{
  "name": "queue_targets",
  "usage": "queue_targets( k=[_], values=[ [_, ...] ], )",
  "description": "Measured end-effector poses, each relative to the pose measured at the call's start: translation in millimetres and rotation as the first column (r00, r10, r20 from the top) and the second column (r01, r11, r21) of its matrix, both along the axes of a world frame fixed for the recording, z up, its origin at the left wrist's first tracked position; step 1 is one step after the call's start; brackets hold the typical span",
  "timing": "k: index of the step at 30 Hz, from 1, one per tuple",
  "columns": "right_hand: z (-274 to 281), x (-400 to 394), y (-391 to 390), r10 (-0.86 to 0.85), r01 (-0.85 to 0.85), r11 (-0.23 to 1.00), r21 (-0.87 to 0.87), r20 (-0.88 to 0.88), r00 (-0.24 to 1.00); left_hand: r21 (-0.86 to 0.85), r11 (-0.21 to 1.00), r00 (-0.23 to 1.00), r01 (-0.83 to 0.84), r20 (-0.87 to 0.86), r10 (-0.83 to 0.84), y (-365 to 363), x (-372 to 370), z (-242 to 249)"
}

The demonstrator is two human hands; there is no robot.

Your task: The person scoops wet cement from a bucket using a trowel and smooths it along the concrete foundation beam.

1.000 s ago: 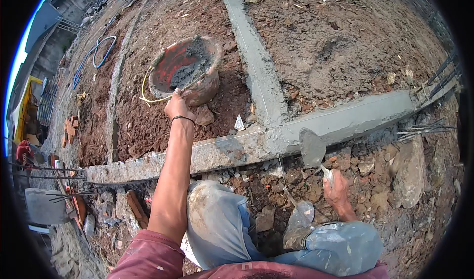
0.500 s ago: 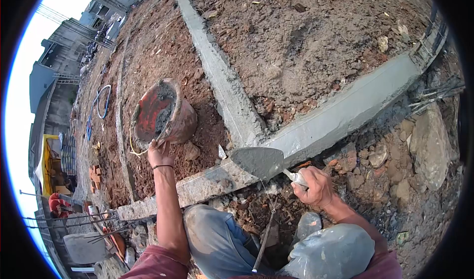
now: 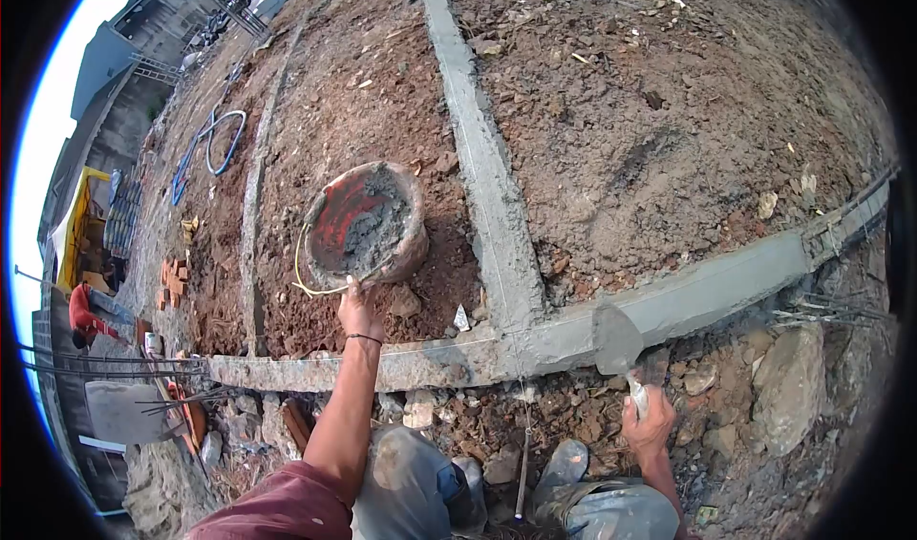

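My left hand (image 3: pixel 360 313) grips the near rim of a tilted bucket (image 3: pixel 413 244), with wet grey mortar (image 3: pixel 377 232) inside against its red wall. A thin yellowish handle (image 3: pixel 301 271) hangs at the bucket's left side. In my right hand (image 3: pixel 650 416) is a trowel (image 3: pixel 617 338), held by its pale handle, the blade pointing up and away. That blade overlaps the front concrete beam (image 3: pixel 707 287) in view; whether it touches cannot be told. Beside the bucket, a second grey beam (image 3: pixel 468 129) runs away from me and meets the front one.
Stones and rubble (image 3: pixel 788 387) lie along the near side of the beam, with rebar (image 3: pixel 831 306) sticking out at right. A taut string (image 3: pixel 525 435) hangs by my feet. Farther left are a blue hose (image 3: pixel 205 153), bricks (image 3: pixel 174 282) and a person in red (image 3: pixel 84 318).
The view has shifted. The trowel has moved right along the front beam, away from the corner, and its blade has turned upward. My left hand stays on the bucket rim, now tipped more toward me.
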State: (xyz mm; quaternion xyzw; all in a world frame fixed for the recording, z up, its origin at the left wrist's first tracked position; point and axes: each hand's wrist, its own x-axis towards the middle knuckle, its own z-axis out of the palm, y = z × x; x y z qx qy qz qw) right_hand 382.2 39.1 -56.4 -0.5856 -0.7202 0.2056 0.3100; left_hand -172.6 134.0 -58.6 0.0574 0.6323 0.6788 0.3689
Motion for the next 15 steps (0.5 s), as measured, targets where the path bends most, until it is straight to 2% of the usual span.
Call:
queue_targets(
  k=[1, 2, 3, 5, 6, 7, 9, 10, 11, 12, 13, 14, 15],
  values=[
    [11.3, 7.6, -7.7, -0.092, 0.093, 0.994, -0.053, 0.024, 0.995, -0.01, 1.0, 1.0, -0.002, 0.015, 0.002, -0.7, 0.5, 0.7],
    [24.0, 13.8, -17.0, -0.188, 0.192, 0.976, -0.106, 0.053, 0.981, -0.029, 0.998, 0.997, -0.051, -0.054, 0.049, -4.0, -2.2, -18.2],
    [38.1, 18.6, -27.9, -0.172, 0.18, 0.976, -0.122, 0.072, 0.982, -0.097, 0.993, 0.979, -0.074, -0.194, 0.054, -23.0, -11.0, -53.8],
    [74.7, 34.3, -56.7, -0.25, 0.313, 0.929, -0.199, 0.291, 0.924, -0.38, 0.902, 0.978, -0.206, -0.109, 0.177, -68.9, 19.2, -40.9],
    [97.7, 46.7, -72.8, -0.225, 0.298, 0.907, -0.296, 0.258, 0.94, -0.5, 0.842, 0.973, -0.202, -0.197, 0.117, -108.9, 23.1, -46.1],
    [130.5, 51.2, -90.1, -0.171, 0.263, 0.909, -0.323, 0.285, 0.943, -0.609, 0.767, 0.963, -0.2, -0.266, 0.039, -151.6, 26.9, -47.3],
    [194.4, 57.3, -121.8, -0.215, 0.381, 0.809, -0.447, 0.379, 0.9, -0.787, 0.616, 0.877, -0.024, -0.312, -0.365, -210.7, 50.5, 55.6],
    [206.2, 74.4, -154.7, -0.188, 0.408, 0.779, -0.475, 0.444, 0.876, -0.865, 0.498, 0.872, -0.061, -0.29, -0.396, -268.7, 37.8, 29.6],
    [221.5, 92.5, -186.4, -0.167, 0.443, 0.748, -0.495, 0.505, 0.847, -0.853, 0.504, 0.892, 0.135, -0.117, -0.437, -278.6, 48.1, 115.2],
    [258.1, 86.6, -203.6, -0.174, 0.446, 0.756, -0.479, 0.51, 0.842, -0.785, 0.593, 0.885, 0.179, -0.135, -0.445, -335.1, 38.4, 100.3],
    [292.3, 78.0, -221.7, -0.182, 0.448, 0.764, -0.464, 0.511, 0.84, -0.837, 0.393, 0.864, 0.381, 0.17, -0.474, -342.9, 36.1, 167.8],
    [318.3, 73.7, -238.0, -0.169, 0.437, 0.765, -0.473, 0.508, 0.845, -0.767, 0.413, 0.835, 0.492, 0.279, -0.475, -395.3, 23.0, 167.9],
    [336.0, 72.9, -261.3, -0.153, 0.427, 0.764, -0.485, 0.506, 0.849, -0.712, 0.395, 0.792, 0.581, 0.382, -0.476, -404.0, 25.6, 232.2]
  ],
)
